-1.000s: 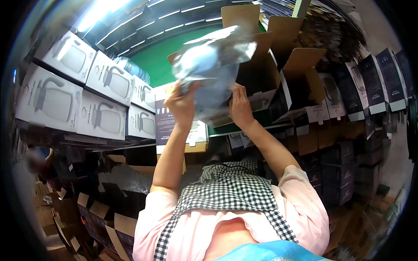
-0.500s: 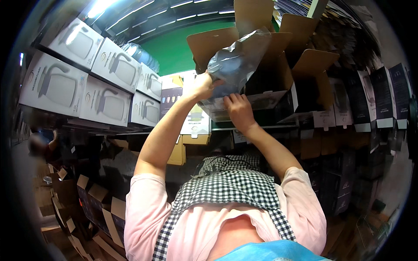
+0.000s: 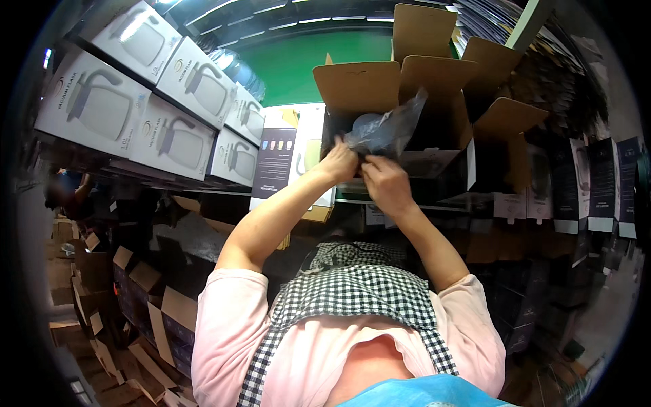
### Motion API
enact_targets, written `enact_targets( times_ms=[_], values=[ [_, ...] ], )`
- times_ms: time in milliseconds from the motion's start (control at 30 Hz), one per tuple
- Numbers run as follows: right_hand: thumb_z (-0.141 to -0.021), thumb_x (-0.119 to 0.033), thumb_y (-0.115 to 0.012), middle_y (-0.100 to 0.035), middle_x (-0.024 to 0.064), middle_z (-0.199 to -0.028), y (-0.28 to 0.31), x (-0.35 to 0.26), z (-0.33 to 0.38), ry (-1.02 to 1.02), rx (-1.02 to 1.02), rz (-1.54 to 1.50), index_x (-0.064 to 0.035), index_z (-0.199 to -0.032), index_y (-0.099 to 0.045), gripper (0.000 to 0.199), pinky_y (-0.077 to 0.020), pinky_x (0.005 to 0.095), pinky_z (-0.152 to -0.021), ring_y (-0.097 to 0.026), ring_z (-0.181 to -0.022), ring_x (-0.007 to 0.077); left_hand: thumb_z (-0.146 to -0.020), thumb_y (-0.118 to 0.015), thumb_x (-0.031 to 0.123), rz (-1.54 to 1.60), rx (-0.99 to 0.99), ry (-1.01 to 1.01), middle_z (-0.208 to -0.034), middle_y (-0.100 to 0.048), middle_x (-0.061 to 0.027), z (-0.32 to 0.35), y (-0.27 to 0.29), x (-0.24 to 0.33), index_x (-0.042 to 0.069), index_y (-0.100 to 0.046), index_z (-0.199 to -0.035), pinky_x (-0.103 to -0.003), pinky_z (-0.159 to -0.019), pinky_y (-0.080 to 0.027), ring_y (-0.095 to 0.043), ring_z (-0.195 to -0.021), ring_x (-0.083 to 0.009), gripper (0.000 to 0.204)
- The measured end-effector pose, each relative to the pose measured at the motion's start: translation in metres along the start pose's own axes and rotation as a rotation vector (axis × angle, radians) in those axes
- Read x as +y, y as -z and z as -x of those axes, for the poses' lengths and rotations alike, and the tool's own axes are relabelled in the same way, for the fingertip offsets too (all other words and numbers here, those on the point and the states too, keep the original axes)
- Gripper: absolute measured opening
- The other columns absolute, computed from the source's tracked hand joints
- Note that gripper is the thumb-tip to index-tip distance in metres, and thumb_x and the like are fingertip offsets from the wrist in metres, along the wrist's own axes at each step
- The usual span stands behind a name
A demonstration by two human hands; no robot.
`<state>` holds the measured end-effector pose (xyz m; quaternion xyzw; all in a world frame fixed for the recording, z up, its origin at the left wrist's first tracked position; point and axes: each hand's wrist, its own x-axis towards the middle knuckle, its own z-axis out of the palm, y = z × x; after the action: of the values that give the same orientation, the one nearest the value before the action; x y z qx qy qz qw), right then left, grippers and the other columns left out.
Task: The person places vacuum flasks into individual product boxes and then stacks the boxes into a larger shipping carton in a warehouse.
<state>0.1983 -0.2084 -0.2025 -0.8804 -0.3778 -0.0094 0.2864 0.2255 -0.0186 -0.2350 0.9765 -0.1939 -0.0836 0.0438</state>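
Note:
A flask with a round blue-grey top (image 3: 368,124) sits inside a loose clear plastic bag (image 3: 401,127), its lower part hidden by my hands. It is at the mouth of an open carton (image 3: 357,83) whose brown flaps stand up. My left hand (image 3: 343,161) is closed on the left side of the bagged flask, with the fingertips partly hidden. Close beside it, my right hand (image 3: 386,181) has its fingers curled in at the carton's near side. What those fingers pinch is too dark to make out.
White boxes (image 3: 178,148) printed with a jug are stacked at the left. A dark printed carton (image 3: 273,163) stands beside them. More open cartons (image 3: 498,125) and upright dark boxes (image 3: 601,186) fill the right. Open cartons (image 3: 178,319) lie low at the left. The bench top (image 3: 288,78) is green.
The bagged flask has come down and right into the carton's mouth. My left hand has moved down and right, close to my right hand, which has shifted slightly down and right.

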Motion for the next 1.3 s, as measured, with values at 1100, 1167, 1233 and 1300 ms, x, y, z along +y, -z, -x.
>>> enact_targets(
  times_ms=[1100, 1167, 1233, 1300],
  values=[
    [-0.076, 0.002, -0.067, -0.065, 0.0130, -0.112, -0.044, 0.028, -0.085, -0.251, 0.634, -0.907, -0.0023, -0.118, -0.061, 0.043, -0.0476, 0.0322, -0.095, -0.062, -0.108, 0.0224, -0.083, -0.059, -0.007, 0.324, 0.863, 0.047, -0.089, -0.057, -0.0234, 0.037, 0.066, 0.057, -0.004, -0.056, -0.095, -0.043, -0.064, -0.053, -0.061, -0.074, -0.0423, 0.013],
    [-0.081, 0.003, -0.063, -0.065, 0.0107, -0.112, -0.041, 0.031, -0.081, -0.280, 0.539, -0.802, -0.0019, -0.118, -0.061, 0.037, -0.0481, 0.0323, -0.094, -0.061, -0.107, 0.0204, -0.080, -0.054, -0.010, 0.448, 0.634, 0.206, -0.097, -0.056, -0.0264, 0.018, 0.046, 0.042, -0.006, -0.057, -0.101, -0.048, -0.076, -0.052, -0.059, -0.086, -0.0442, 0.021],
    [-0.083, 0.011, -0.057, -0.063, 0.0103, -0.114, -0.030, 0.035, -0.083, -0.376, 0.490, -1.168, 0.0012, -0.119, -0.059, 0.037, -0.0468, 0.0291, -0.095, -0.060, -0.109, 0.0179, -0.081, -0.054, -0.009, 0.501, 0.593, 0.202, -0.110, -0.056, -0.0304, 0.011, 0.050, 0.029, -0.008, -0.056, -0.112, -0.048, -0.087, -0.050, -0.057, -0.102, -0.0454, 0.032],
    [-0.085, 0.014, -0.050, -0.061, 0.0102, -0.118, -0.041, 0.046, -0.080, -0.367, 0.476, -1.133, -0.0002, -0.120, -0.058, 0.039, -0.0451, 0.0286, -0.097, -0.059, -0.111, 0.0180, -0.083, -0.056, -0.005, 0.516, 0.409, 0.113, -0.125, -0.052, -0.0335, 0.029, 0.061, 0.039, -0.011, -0.051, -0.126, -0.048, -0.097, -0.046, -0.053, -0.116, -0.0471, 0.044]
  ],
)
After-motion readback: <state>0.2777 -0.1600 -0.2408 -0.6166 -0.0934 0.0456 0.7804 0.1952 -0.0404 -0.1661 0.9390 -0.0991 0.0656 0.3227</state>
